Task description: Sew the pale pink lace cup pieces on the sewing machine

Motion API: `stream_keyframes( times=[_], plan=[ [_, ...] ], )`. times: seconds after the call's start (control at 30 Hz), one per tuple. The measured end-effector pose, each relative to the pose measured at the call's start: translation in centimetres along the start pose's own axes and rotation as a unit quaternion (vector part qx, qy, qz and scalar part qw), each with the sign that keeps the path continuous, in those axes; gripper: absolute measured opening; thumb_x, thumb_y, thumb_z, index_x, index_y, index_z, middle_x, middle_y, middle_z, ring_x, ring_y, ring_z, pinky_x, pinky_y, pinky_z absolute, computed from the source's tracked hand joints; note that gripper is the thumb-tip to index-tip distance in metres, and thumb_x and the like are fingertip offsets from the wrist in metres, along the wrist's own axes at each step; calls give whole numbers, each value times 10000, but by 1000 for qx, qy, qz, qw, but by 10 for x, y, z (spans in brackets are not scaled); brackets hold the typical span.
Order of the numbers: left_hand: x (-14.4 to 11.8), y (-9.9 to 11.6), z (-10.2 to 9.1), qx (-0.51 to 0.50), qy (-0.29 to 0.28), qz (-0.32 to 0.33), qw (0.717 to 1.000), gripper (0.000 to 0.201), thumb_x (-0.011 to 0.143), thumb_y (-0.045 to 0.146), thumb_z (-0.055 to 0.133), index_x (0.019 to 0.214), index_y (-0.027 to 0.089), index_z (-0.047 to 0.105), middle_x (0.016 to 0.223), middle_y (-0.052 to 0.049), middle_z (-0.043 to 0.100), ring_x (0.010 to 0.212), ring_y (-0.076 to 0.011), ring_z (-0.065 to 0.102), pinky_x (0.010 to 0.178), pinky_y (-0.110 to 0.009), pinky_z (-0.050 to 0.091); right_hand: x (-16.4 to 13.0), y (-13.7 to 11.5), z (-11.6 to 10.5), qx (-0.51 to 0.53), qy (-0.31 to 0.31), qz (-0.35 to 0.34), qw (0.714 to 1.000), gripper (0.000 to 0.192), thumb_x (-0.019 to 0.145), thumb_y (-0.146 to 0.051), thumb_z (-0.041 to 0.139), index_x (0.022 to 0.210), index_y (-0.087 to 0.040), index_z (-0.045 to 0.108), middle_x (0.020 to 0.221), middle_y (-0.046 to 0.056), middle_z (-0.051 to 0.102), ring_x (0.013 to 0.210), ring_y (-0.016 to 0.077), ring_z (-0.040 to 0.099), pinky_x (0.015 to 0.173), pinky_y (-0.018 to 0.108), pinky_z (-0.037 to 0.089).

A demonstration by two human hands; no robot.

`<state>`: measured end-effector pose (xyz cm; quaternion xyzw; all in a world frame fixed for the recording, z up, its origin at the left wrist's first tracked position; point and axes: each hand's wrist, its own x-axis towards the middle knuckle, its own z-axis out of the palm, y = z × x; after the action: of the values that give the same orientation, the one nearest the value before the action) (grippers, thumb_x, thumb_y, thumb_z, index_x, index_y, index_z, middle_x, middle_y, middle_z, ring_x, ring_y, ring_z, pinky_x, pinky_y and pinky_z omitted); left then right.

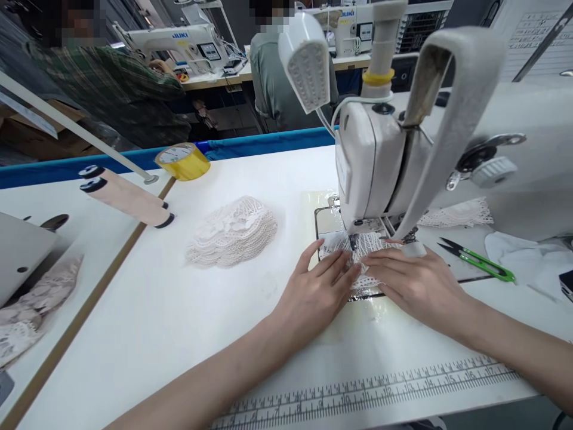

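Observation:
A white lace piece lies beneath the needle area of the white sewing machine. My left hand rests on the lace's left side, fingers stretched out and pressing it flat. On the other side, my right hand lies with extended fingers over the lace, close to the presser foot. Both hands touch the fabric without gripping it. The presser foot and needle are partly hidden by the machine head and fingers. To the left sits a stack of lace pieces.
Green-handled thread snips and white cloth lie right of the machine. Two thread cones and a yellow tape roll are at the left. A printed ruler runs along the front edge. Two people sit beyond the blue edging.

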<state>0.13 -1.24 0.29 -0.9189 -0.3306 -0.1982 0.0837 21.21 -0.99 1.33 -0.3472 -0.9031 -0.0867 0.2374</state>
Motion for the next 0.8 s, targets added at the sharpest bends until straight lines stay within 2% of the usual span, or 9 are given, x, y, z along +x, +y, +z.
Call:
stream_keyframes(
  times=[0.3, 0.37, 0.47, 0.53, 0.67, 0.8],
  plan=[
    [6, -9, 6, 4, -3, -17, 1000, 311, 937, 200, 456, 1220, 178, 581, 1203, -99, 635, 1169, -213, 560, 1114, -516, 267, 6, 8, 6, -56, 15, 14, 998, 253, 887, -104, 452, 906, -196, 687, 876, 13, 733, 795, 161, 665, 902, 346, 429],
    [8, -8, 5, -26, -4, -40, 999, 305, 915, 183, 478, 1195, 196, 599, 1182, -88, 637, 1122, -208, 577, 1102, -514, 281, 6, 9, 5, -54, 13, 12, 998, 251, 887, -113, 456, 926, -203, 688, 881, 9, 731, 817, 165, 660, 926, 356, 419],
    [13, -8, 2, -117, -16, -108, 987, 268, 884, 176, 521, 1106, 250, 652, 1112, -48, 634, 1040, -194, 581, 1040, -492, 346, 5, 11, 6, -18, 9, 25, 999, 262, 906, -140, 453, 972, -224, 692, 847, 3, 725, 799, 170, 655, 942, 376, 415],
    [17, -10, 0, -189, -28, -160, 968, 206, 905, 220, 510, 996, 260, 690, 1085, -33, 622, 1034, -192, 562, 986, -467, 389, 6, 13, 7, 33, 7, 72, 997, 244, 923, -193, 463, 969, -235, 699, 827, 9, 716, 765, 173, 649, 906, 374, 443],
    [23, -16, -1, -280, -46, -207, 936, 322, 961, 298, 410, 849, 241, 707, 1042, -22, 620, 1017, -191, 555, 978, -493, 392, 8, 15, 11, 163, -26, 207, 964, 178, 907, -297, 539, 929, -252, 710, 834, 20, 692, 831, 204, 642, 778, 343, 502],
    [23, -19, 0, -284, -36, -199, 937, 346, 962, 309, 403, 820, 235, 711, 1025, -27, 622, 999, -200, 567, 967, -521, 403, 9, 13, 11, 186, -39, 231, 954, 196, 910, -324, 540, 930, -231, 710, 870, 43, 681, 839, 214, 640, 726, 344, 519]
  ],
)
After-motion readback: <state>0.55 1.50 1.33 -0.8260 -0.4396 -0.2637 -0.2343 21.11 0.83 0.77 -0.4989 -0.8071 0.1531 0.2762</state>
